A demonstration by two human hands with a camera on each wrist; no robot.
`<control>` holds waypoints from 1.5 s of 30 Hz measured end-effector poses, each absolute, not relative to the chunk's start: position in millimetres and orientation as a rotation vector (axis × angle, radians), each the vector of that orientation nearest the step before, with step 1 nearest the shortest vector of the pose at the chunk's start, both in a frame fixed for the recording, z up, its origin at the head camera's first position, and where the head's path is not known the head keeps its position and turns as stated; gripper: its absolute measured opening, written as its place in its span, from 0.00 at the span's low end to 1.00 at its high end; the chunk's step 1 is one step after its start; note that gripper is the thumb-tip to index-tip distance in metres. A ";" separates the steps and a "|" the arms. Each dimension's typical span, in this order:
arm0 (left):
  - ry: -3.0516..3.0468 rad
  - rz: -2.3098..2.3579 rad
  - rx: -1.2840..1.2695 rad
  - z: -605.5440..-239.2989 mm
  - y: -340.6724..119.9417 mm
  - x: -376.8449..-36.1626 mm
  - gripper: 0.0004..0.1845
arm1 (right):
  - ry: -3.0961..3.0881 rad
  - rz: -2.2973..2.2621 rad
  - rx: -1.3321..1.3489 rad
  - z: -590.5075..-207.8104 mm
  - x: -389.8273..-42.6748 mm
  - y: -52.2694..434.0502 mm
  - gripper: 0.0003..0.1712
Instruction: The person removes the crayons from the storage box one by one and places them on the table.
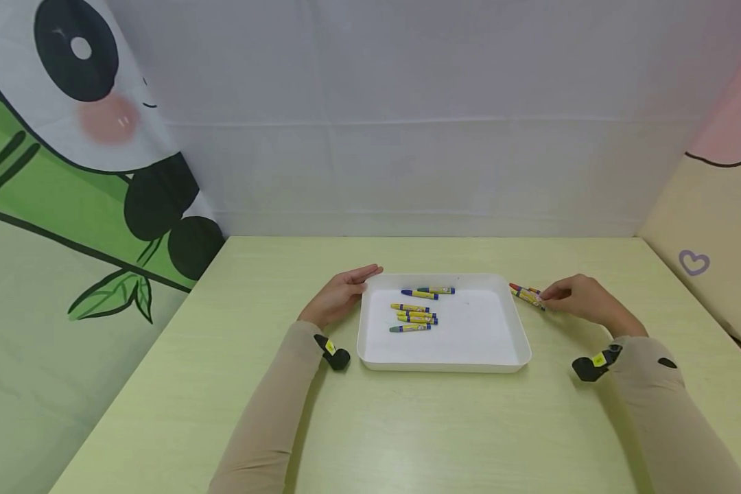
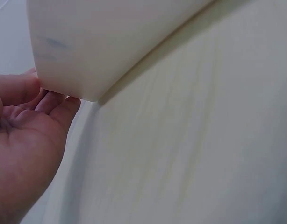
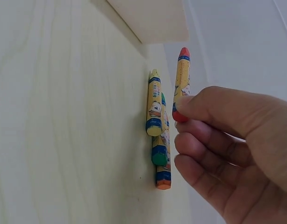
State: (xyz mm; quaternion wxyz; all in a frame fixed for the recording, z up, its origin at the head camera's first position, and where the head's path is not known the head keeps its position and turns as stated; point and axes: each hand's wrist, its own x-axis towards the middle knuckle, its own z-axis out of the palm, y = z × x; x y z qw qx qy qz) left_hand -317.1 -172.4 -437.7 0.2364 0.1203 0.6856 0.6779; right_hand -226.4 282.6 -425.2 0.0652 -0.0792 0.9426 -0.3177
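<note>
The right hand point(image 3: 227, 149) pinches a red crayon point(image 3: 182, 81) off the table point(image 1: 444, 425), seemingly gathering loose crayons point(image 3: 158, 135) into the white tray point(image 1: 500, 322). The left hand point(image 1: 339, 295), fingers straight, steadies the tray's edge. Next comes a short carry over the rim.

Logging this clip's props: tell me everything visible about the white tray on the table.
The tray is white, shallow and rectangular with rounded corners and a low raised rim, and looks like plastic. It sits flat on the pale green table, centred between the hands. Six crayons lie in its far left part. The left hand touches its far left corner with straight fingers.
</note>
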 end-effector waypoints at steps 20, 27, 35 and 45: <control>1.867 1.840 0.339 -439.3 -180.2 -314.1 0.26 | 2.830 -0.934 -0.241 -436.6 -216.1 274.4 0.12; 1.879 1.829 0.362 -436.9 -182.6 -311.0 0.26 | 2.824 -0.920 -0.227 -439.3 -213.0 272.3 0.13; 1.884 1.820 0.364 -437.0 -184.6 -308.6 0.26 | 2.822 -0.915 -0.213 -440.9 -207.3 267.7 0.12; 1.889 1.811 0.359 -438.3 -187.8 -307.8 0.26 | 2.821 -0.898 -0.205 -442.2 -202.6 265.1 0.14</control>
